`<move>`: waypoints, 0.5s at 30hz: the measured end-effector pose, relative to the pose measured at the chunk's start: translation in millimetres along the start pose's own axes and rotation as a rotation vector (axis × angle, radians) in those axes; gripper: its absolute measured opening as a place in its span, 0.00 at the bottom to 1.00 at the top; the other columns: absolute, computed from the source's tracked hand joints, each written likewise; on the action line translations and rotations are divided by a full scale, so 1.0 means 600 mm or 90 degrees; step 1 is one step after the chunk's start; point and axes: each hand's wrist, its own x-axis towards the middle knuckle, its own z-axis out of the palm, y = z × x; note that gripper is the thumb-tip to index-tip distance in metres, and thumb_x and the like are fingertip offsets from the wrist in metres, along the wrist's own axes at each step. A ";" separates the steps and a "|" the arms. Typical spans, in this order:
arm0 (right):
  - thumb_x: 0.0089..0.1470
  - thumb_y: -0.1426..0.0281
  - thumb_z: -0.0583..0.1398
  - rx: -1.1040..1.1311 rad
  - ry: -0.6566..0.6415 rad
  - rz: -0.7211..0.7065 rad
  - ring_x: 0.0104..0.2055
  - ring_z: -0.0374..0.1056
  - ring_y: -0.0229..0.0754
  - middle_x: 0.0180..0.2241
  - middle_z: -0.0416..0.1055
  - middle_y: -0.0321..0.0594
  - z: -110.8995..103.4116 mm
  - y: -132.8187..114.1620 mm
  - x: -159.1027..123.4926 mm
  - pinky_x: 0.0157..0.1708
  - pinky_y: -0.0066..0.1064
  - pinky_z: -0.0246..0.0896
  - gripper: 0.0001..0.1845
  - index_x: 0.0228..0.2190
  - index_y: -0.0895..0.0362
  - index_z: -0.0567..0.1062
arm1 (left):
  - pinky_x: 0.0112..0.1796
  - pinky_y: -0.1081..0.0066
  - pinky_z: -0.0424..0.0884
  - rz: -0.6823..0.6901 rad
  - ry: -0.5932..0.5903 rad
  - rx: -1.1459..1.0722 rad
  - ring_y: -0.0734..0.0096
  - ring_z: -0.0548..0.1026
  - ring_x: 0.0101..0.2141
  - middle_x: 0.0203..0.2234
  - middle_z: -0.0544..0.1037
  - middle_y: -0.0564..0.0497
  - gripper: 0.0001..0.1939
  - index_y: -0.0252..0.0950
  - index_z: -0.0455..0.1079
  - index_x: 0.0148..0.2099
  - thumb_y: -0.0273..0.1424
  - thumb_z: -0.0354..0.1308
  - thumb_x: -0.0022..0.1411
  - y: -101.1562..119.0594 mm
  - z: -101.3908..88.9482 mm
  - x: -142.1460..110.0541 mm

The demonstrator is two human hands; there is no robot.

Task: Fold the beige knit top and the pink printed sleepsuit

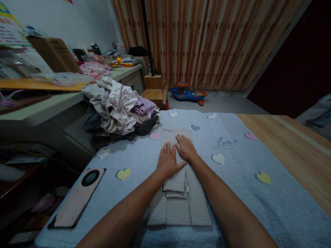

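The left hand and the right hand both lie open and palm down, fingers pointing far, flat on a folded pale grey ribbed garment. Neither hand closes on the cloth, and the left thumb ends just beside the heel of the right hand. The garment sits near the middle of a light blue blanket, its near end layered in flaps with a small white tag at one fold, while a single flat panel runs far beyond the fingertips. Felt hearts in yellow, pink, white and grey dot the blanket, and the word "Love" is written in grey script to the right of the hands. A pink phone with a round black camera ring lies face down on the blanket's left side. Just far and left of the hands, a heap of crumpled clothes in pink, lilac and dark tones rests against the blanket's edge by a pale desk. That desk carries a cardboard box, whose printing is too small to read, along with a clear plastic bag and colourful clutter. A poster on the wall shows lettering too blurred to make out. Beyond the blanket, a blue and orange ride-on toy car stands on the floor before striped orange curtains, and a wooden surface runs along the right.
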 end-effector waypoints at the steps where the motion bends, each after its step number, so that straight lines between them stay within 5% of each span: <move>1: 0.67 0.63 0.46 0.000 0.005 0.000 0.70 0.45 0.52 0.68 0.51 0.48 0.000 -0.001 -0.001 0.66 0.44 0.43 0.30 0.66 0.64 0.57 | 0.64 0.47 0.48 0.005 -0.010 -0.008 0.40 0.43 0.69 0.69 0.48 0.29 0.54 0.26 0.48 0.71 0.62 0.50 0.58 -0.003 -0.003 0.001; 4: 0.67 0.63 0.46 0.005 0.018 -0.002 0.70 0.45 0.52 0.68 0.52 0.47 0.002 -0.001 -0.003 0.66 0.44 0.42 0.30 0.65 0.63 0.57 | 0.63 0.49 0.52 0.028 -0.029 -0.048 0.43 0.50 0.68 0.68 0.53 0.31 0.42 0.28 0.53 0.69 0.50 0.55 0.62 -0.021 -0.010 0.014; 7: 0.67 0.63 0.46 0.016 0.033 -0.001 0.70 0.46 0.51 0.67 0.53 0.47 0.006 0.000 -0.005 0.66 0.45 0.42 0.29 0.65 0.62 0.59 | 0.63 0.56 0.57 0.037 0.042 -0.116 0.56 0.60 0.64 0.63 0.64 0.36 0.27 0.30 0.57 0.66 0.35 0.47 0.68 -0.040 -0.010 0.040; 10: 0.67 0.64 0.46 0.031 0.051 -0.001 0.70 0.47 0.50 0.67 0.54 0.48 0.009 0.001 -0.006 0.65 0.45 0.44 0.29 0.64 0.62 0.60 | 0.63 0.58 0.58 0.051 0.121 -0.156 0.61 0.61 0.64 0.63 0.65 0.37 0.25 0.29 0.56 0.66 0.31 0.42 0.70 -0.050 -0.004 0.073; 15: 0.66 0.66 0.46 0.049 0.091 0.008 0.68 0.51 0.48 0.66 0.57 0.53 0.015 0.004 -0.009 0.65 0.43 0.45 0.29 0.64 0.65 0.59 | 0.63 0.57 0.57 0.115 0.073 -0.113 0.60 0.57 0.66 0.64 0.66 0.43 0.23 0.34 0.60 0.65 0.29 0.42 0.70 -0.060 0.002 0.117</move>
